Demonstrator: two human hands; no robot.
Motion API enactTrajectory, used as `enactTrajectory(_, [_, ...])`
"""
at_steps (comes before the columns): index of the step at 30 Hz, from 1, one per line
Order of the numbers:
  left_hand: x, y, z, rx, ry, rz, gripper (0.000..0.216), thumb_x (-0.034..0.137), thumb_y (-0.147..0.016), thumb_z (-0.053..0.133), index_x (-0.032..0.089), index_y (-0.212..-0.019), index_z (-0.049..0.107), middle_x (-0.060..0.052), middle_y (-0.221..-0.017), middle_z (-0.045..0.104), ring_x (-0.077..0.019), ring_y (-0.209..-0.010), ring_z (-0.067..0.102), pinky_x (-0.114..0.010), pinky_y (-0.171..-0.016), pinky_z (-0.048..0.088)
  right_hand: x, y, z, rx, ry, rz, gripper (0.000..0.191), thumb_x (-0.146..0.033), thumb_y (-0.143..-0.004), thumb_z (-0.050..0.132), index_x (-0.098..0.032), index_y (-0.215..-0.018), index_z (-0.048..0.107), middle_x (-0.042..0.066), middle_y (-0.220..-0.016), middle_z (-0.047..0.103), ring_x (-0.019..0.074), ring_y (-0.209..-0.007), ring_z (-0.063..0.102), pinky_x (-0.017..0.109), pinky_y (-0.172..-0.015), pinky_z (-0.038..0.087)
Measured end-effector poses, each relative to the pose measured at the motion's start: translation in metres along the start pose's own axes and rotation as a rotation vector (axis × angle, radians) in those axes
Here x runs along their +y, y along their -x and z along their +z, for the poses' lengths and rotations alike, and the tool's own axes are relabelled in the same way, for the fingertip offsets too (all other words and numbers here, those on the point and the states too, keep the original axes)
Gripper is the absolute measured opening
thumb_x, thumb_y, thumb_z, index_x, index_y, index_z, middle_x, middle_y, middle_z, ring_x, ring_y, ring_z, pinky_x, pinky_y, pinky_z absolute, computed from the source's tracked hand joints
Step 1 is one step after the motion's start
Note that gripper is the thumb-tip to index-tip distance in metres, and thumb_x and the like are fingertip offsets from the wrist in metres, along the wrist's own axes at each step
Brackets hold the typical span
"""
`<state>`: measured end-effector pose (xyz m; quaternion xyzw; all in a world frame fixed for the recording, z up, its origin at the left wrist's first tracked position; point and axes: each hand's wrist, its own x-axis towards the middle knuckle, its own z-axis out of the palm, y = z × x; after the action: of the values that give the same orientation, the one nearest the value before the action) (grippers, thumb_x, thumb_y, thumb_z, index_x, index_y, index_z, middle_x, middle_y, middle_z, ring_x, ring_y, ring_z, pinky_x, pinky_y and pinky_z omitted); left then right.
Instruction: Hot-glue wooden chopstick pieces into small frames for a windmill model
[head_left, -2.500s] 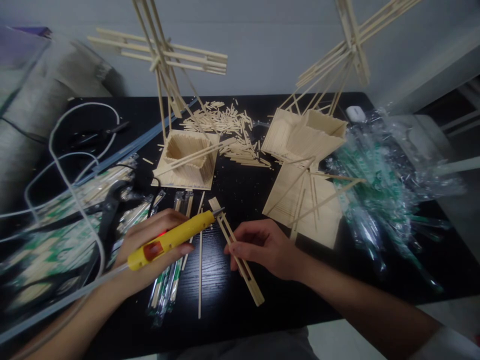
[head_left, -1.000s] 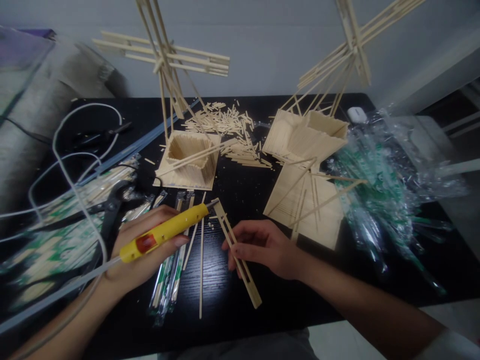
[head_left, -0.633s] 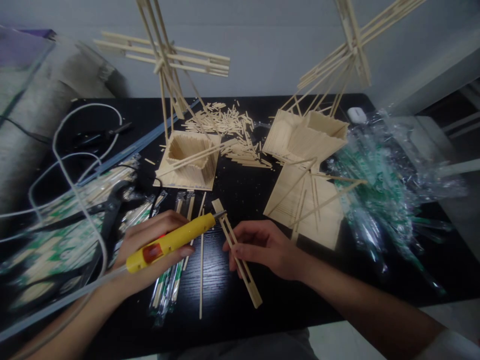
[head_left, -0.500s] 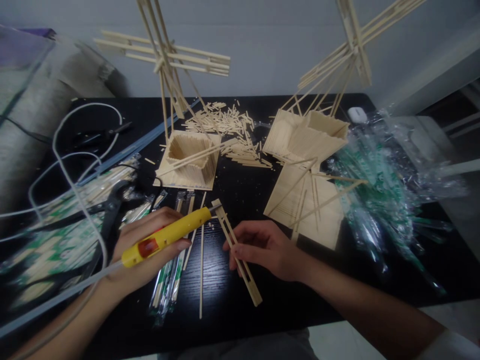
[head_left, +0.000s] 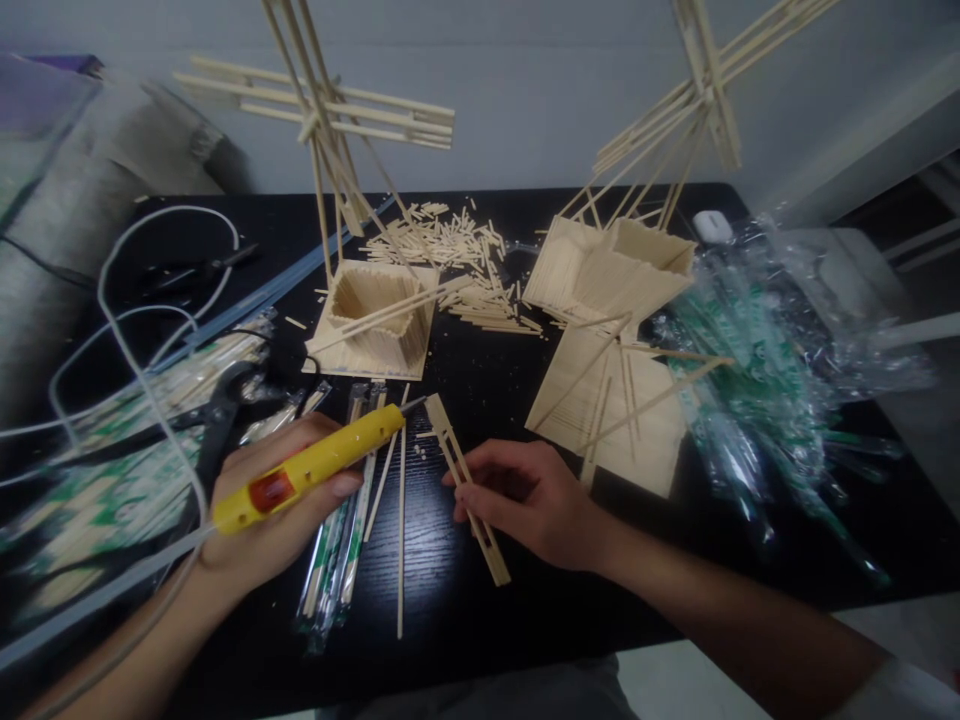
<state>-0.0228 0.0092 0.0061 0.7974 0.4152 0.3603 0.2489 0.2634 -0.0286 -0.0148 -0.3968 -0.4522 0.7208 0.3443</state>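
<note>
Wrapped in my left hand (head_left: pixel 266 510) is a yellow hot glue gun (head_left: pixel 315 465), a clear glue stick feeding into its rear. Its metal nozzle points up and right, a short gap from the far end of a narrow wooden stick frame (head_left: pixel 448 440). That frame, made of chopsticks joined at both ends with a slot between them, is pinched by the thumb and fingers of my right hand (head_left: pixel 536 500). Below the nozzle, loose chopsticks (head_left: pixel 401 560) and wrapped chopsticks (head_left: pixel 337 560) lie on the black table (head_left: pixel 465 650).
Two stick-built windmill models stand behind, one with a square box (head_left: pixel 375 310), the other beside a flat stick panel (head_left: pixel 637 410). Short stick pieces (head_left: pixel 450 245) are heaped between them. Plastic wrappers (head_left: pixel 765 370) cover the right; pliers (head_left: pixel 229 405) and a white cable (head_left: pixel 135 340) lie left.
The glue gun has drawn back left and slightly up, its nozzle coming off the end of the stick frame. My right hand has tilted and raised the frame's near end slightly.
</note>
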Motion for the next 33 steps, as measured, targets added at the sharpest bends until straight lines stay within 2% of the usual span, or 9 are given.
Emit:
enactTrajectory(4, [-0.005, 0.005, -0.002, -0.068, -0.036, 0.023, 0.015, 0.036, -0.101, 0.076, 0.024, -0.091, 0.073, 0.001, -0.080, 0.075, -0.0133, -0.062, 0.070, -0.023, -0.055, 0.054, 0.002, 0.000, 0.001, 0.024, 0.092, -0.054, 0.021, -0.037, -0.098, 0.079, -0.017, -0.100, 0.080, 0.003, -0.080, 0.079, 0.0133, -0.065, 0.071, 0.025, -0.065, 0.058])
enactTrajectory(10, [-0.007, 0.009, -0.002, -0.079, -0.027, 0.033, 0.020, 0.040, -0.101, 0.076, 0.025, -0.089, 0.070, 0.001, -0.077, 0.073, -0.0142, -0.061, 0.069, -0.024, -0.053, 0.052, 0.003, 0.001, 0.001, 0.028, 0.147, -0.075, 0.022, -0.039, -0.098, 0.080, -0.018, -0.102, 0.081, 0.004, -0.082, 0.081, 0.0151, -0.069, 0.074, 0.026, -0.067, 0.060])
enactTrajectory(15, [-0.004, 0.005, -0.003, -0.062, -0.032, -0.017, 0.028, 0.043, -0.100, 0.076, 0.023, -0.082, 0.072, 0.001, -0.072, 0.071, -0.0130, -0.056, 0.063, -0.025, -0.052, 0.048, 0.002, 0.001, 0.001, 0.006, 0.147, -0.074, 0.021, -0.038, -0.099, 0.078, -0.018, -0.103, 0.081, 0.004, -0.081, 0.081, 0.0142, -0.067, 0.072, 0.026, -0.065, 0.059])
enactTrajectory(19, [0.002, 0.001, 0.000, -0.005, 0.008, 0.042, 0.032, 0.046, -0.103, 0.074, 0.023, -0.080, 0.070, 0.003, -0.068, 0.068, -0.0123, -0.054, 0.063, -0.023, -0.050, 0.048, 0.002, 0.001, 0.001, 0.009, 0.129, -0.077, 0.022, -0.039, -0.100, 0.078, -0.017, -0.103, 0.081, 0.004, -0.081, 0.081, 0.0138, -0.067, 0.072, 0.025, -0.065, 0.059])
enactTrajectory(24, [0.005, 0.001, 0.003, -0.004, -0.001, -0.025, 0.028, 0.044, -0.102, 0.074, 0.024, -0.083, 0.071, 0.002, -0.074, 0.072, -0.0137, -0.058, 0.066, -0.025, -0.053, 0.050, 0.001, 0.002, 0.000, 0.004, 0.098, -0.051, 0.022, -0.039, -0.099, 0.079, -0.017, -0.103, 0.081, 0.004, -0.081, 0.080, 0.0136, -0.067, 0.071, 0.025, -0.066, 0.058])
enactTrajectory(29, [0.005, -0.002, 0.001, 0.058, 0.040, -0.013, 0.029, 0.044, -0.101, 0.076, 0.024, -0.081, 0.071, 0.003, -0.072, 0.071, -0.0118, -0.057, 0.065, -0.022, -0.054, 0.051, 0.000, 0.002, -0.001, -0.027, -0.005, -0.004, 0.021, -0.037, -0.101, 0.079, -0.017, -0.105, 0.081, 0.003, -0.081, 0.078, 0.0127, -0.067, 0.069, 0.025, -0.066, 0.057])
enactTrajectory(33, [-0.001, 0.006, 0.001, 0.047, 0.088, -0.130, 0.028, 0.046, -0.097, 0.079, 0.023, -0.082, 0.077, 0.001, -0.070, 0.073, -0.0144, -0.054, 0.067, -0.024, -0.049, 0.053, 0.000, 0.001, -0.002, -0.050, -0.094, 0.015, 0.021, -0.035, -0.099, 0.081, -0.015, -0.104, 0.080, 0.002, -0.081, 0.077, 0.0110, -0.066, 0.067, 0.023, -0.066, 0.055])
